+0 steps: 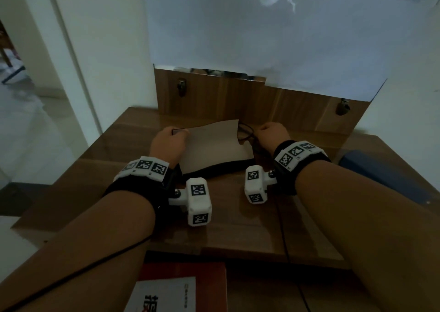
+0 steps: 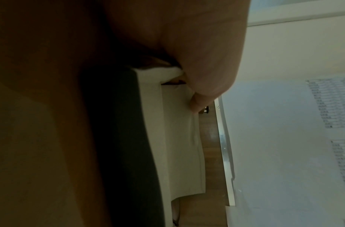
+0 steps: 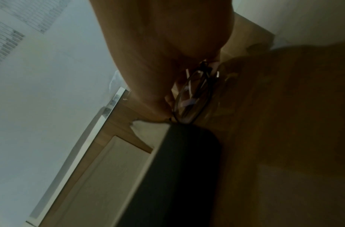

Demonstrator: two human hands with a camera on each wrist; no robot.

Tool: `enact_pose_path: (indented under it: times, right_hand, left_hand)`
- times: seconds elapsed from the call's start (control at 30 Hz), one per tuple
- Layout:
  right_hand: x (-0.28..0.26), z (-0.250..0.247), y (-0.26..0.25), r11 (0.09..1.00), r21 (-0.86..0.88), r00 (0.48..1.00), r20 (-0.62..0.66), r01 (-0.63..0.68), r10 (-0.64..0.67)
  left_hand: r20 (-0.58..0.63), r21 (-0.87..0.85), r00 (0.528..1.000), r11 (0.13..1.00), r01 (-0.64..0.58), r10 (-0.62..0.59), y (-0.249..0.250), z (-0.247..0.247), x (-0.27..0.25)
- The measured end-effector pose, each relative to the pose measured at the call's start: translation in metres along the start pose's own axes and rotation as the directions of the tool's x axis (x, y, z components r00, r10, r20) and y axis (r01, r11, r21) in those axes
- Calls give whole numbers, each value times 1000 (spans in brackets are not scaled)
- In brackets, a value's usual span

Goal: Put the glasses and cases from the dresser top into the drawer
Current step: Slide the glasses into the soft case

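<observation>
While the left hand (image 1: 167, 142) pinches the far-left corner of the raised pale flap of the open case (image 1: 214, 145), the right hand (image 1: 273, 135) has its grip pressed together on the thin dark-framed glasses (image 1: 245, 133), which hang just beside the case's right end, touching or nearly touching it. The case lies on the dresser top (image 1: 238, 216) with its long axis left to right between the two hands. So the glasses probably go leftward, the right hand being nearer.
</observation>
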State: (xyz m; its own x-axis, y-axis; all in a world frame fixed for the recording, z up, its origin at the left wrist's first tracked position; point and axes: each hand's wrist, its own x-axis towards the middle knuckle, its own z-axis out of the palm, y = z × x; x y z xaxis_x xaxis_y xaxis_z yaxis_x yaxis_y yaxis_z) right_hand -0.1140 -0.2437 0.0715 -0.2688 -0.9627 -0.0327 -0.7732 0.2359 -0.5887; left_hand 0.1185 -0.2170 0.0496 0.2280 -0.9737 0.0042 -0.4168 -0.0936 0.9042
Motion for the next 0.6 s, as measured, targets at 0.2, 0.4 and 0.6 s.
enact_pose_path:
  times: [0.2,0.4,0.6]
  right_hand:
    - [-7,-5,5,990,-142,1000,17,25,-22]
    - [-4,-17,8,968,248,996,-78,50,-32]
    - [-21,-33,-7,896,277,935,-175,348,-309]
  left_hand:
    - [25,-4,999,1000,24,-23,3,-2,-3]
    - [63,1,994,996,94,-94,10,-9,-8]
    - [143,67,987,996,65,-74,18,-16,-12]
